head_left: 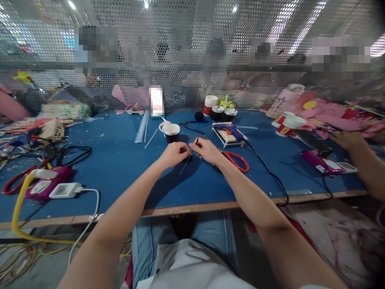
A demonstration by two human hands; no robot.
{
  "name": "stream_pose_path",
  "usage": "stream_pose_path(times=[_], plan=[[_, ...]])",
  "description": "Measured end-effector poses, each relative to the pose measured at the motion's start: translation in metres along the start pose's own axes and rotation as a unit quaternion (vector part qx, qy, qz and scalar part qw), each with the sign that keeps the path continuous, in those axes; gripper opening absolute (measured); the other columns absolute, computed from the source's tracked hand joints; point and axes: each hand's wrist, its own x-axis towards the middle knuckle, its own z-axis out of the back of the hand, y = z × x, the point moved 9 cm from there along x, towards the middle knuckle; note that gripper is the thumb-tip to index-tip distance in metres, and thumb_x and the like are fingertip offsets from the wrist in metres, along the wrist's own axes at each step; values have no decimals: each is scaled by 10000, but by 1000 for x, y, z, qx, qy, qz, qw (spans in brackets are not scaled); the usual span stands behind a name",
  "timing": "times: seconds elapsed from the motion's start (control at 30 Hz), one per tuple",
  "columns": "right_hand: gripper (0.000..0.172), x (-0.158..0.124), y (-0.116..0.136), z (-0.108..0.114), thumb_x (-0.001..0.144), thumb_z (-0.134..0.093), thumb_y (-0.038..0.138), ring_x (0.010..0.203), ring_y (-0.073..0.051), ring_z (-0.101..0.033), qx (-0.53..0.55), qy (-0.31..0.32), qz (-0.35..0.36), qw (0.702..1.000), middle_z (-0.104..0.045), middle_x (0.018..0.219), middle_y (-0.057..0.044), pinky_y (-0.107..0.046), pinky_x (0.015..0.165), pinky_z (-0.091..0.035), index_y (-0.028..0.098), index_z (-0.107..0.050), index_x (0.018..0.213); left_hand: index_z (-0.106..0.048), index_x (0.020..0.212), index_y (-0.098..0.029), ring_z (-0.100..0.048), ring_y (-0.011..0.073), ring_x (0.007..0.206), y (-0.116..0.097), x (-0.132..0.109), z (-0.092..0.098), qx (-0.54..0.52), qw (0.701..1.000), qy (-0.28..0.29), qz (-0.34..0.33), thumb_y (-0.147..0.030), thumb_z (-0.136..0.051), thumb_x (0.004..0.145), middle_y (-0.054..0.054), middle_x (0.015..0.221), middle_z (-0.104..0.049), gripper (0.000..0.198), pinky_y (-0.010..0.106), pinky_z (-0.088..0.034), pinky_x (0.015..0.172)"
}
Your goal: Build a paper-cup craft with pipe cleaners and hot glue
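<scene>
A thin dark stick [189,156] is pinched at its upper part between the fingertips of the left hand [174,154] and the right hand [207,150], both closed on it, just above the blue worktop [120,160]. Red scissors [237,161] lie just right of the hands, a black cup [172,133] behind them, and a blue glue gun [230,130] rests on a small rack beyond

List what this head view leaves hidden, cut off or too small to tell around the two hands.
- Thin stick: too small to tell what it is; its upper part sits inside the grip of the left hand and right hand.
- Red scissors: handles partly hidden behind the right wrist.
- Co-worker's hand: arm cut off by the right edge.
- Power strip: cable runs off the table edge, end unseen.
</scene>
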Motion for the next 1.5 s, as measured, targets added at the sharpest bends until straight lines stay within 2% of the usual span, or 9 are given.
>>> stream_pose_path(times=[0.1, 0.33, 0.5, 0.57, 0.8, 0.93, 1.13, 1.2, 1.5], plan=[[296, 1, 2, 3, 796, -476, 436, 468, -87, -398, -49, -20, 5, 999, -457, 491, 44, -221, 480, -302, 175, -464, 656, -572, 634, -128, -411, 83, 527, -1, 0, 2, 47, 999, -25, -3, -281, -520, 712, -2, 565, -526, 179, 208, -277, 498], [302, 1, 8, 6, 770, -507, 436, 526, -95, -404, -87, -62, 19, 994, -470, 546, 25, -234, 513, -319, 172, -467, 630, -546, 601, -128, -358, 67, 481, 12, 0, -2, -29, 998, -36, 46, -334, -575, 666, -28, 519, -464, 218, 204, -244, 464], [287, -1, 3, -7, 785, -496, 464, 526, -94, -462, 86, 19, 15, 996, -511, 621, 16, -225, 476, -371, 181, -464, 757, -500, 582, -126, -334, 57, 494, 12, -1, -10, -158, 986, -12, 61, -346, -587, 664, -34, 525, -429, 250, 200, -244, 475], [283, -2, 3, -9, 783, -506, 461, 525, -92, -471, 118, 38, 19, 992, -518, 637, 14, -224, 474, -386, 179, -471, 779, -505, 591, -124, -339, 57, 503, 12, -2, -13, -190, 980, -1, 63, -353, -582, 670, -29, 536, -440, 255, 199, -248, 481], [314, 0, -1, 1, 756, -531, 469, 463, -93, -437, -6, -31, -8, 999, -485, 507, 30, -224, 450, -342, 176, -461, 666, -547, 622, -121, -385, 73, 516, 14, 1, -7, -86, 995, -45, 38, -331, -569, 669, -16, 547, -489, 216, 195, -266, 482], [330, 0, -3, 2, 740, -547, 482, 462, -94, -425, -7, -55, -21, 998, -471, 499, 30, -226, 440, -333, 178, -458, 648, -549, 622, -120, -385, 70, 519, 13, 0, -5, -80, 995, -57, 31, -320, -558, 680, -14, 558, -498, 208, 194, -266, 483], [280, -1, 2, -9, 764, -541, 451, 523, -91, -478, 143, 23, 11, 989, -513, 616, 18, -223, 465, -398, 177, -484, 770, -542, 620, -114, -333, 48, 486, 13, -1, -12, -201, 977, -3, 77, -320, -585, 666, -30, 538, -453, 216, 197, -247, 473], [284, -2, 1, -8, 755, -556, 446, 512, -86, -472, 150, 29, 4, 988, -514, 606, 18, -220, 462, -395, 173, -480, 750, -539, 621, -114, -315, 42, 477, 13, -2, -14, -217, 972, 10, 87, -319, -592, 661, -34, 535, -440, 215, 197, -235, 466], [346, -1, -1, 5, 721, -580, 477, 429, -69, -400, 14, -50, -16, 999, -465, 479, 45, -210, 425, -311, 169, -461, 621, -537, 617, -112, -342, 53, 498, 15, 1, -10, -133, 990, -21, 40, -342, -573, 677, -25, 535, -453, 240, 201, -250, 472]])
